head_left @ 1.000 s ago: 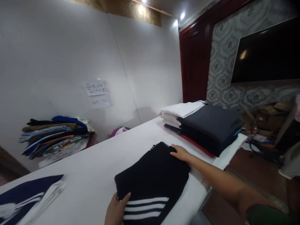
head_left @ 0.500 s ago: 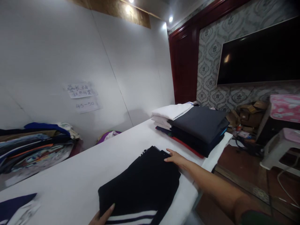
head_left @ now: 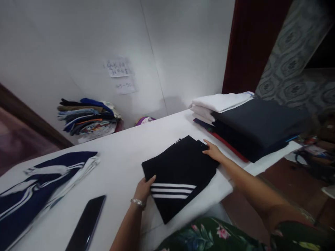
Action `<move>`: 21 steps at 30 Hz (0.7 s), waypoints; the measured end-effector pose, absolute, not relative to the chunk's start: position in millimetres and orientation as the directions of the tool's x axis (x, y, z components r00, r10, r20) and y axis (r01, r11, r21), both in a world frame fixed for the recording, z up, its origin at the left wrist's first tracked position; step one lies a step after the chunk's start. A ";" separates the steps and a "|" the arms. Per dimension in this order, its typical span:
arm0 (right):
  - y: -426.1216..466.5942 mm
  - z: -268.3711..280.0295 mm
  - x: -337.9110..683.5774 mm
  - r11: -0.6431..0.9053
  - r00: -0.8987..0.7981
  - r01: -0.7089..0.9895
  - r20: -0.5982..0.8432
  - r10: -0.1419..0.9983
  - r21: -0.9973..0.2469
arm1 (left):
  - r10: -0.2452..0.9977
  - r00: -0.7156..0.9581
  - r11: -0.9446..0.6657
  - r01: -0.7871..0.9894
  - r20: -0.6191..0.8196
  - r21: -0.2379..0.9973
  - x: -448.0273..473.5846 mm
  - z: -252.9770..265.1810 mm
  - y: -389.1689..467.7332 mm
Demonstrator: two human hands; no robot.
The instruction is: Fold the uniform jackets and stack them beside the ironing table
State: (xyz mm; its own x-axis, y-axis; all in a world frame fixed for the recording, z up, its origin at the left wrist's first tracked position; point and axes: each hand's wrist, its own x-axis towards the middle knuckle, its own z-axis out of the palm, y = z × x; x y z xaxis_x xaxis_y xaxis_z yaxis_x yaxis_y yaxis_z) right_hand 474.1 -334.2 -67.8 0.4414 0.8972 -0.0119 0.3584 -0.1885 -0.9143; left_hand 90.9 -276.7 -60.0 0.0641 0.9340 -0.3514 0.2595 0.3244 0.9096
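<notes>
A folded black garment with white stripes [head_left: 172, 162] lies on the white table [head_left: 117, 167] in front of me. My left hand [head_left: 143, 190] grips its left edge, thumb on top and the other fingers hidden beneath the cloth. At the opposite upper right edge, my right hand [head_left: 213, 152] holds the fabric, its thumb and forefinger showing and the rest partly hidden. Just beyond my right hand stands a stack of folded clothes [head_left: 256, 122], dark grey and white pieces on top.
A navy and white striped garment [head_left: 39, 188] is spread at the left, with a dark phone [head_left: 87, 223] nearer me. Against the wall sits a pile of mixed clothes [head_left: 89, 116]. Paper notes [head_left: 121, 75] hang on the white wall above.
My view has swung left and down, bringing the phone and more of the navy garment into sight. Both hands stay on the black garment, and more of the left one shows.
</notes>
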 end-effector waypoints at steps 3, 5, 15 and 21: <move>-331.7 -66.3 474.1 -0.224 0.392 0.698 0.101 0.914 -0.680 | 0.918 0.136 0.355 0.140 -0.373 0.924 90.3 -66.2 -279.2; -326.5 -57.7 462.1 -0.144 0.286 0.838 0.197 0.938 -0.526 | 0.925 0.133 0.337 0.140 -0.355 0.931 88.5 -69.8 -278.9; -258.7 -46.5 379.6 0.245 -0.252 0.921 0.015 0.968 -0.302 | 0.964 0.060 0.232 0.279 -0.258 0.932 88.9 -72.6 -280.5; -241.3 -62.3 382.6 0.207 -0.240 0.918 -0.058 0.969 -0.337 | 0.970 0.059 0.209 0.295 -0.236 0.932 90.9 -63.6 -285.5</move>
State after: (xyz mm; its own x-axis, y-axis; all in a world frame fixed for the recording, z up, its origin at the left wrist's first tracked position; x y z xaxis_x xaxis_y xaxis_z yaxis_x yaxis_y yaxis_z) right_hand 382.6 -241.3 -62.3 -0.2401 0.9690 -0.0580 0.9184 0.2074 -0.3370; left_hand 90.9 -285.5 -63.6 0.0592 0.9699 -0.2363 0.2949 0.2091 0.9324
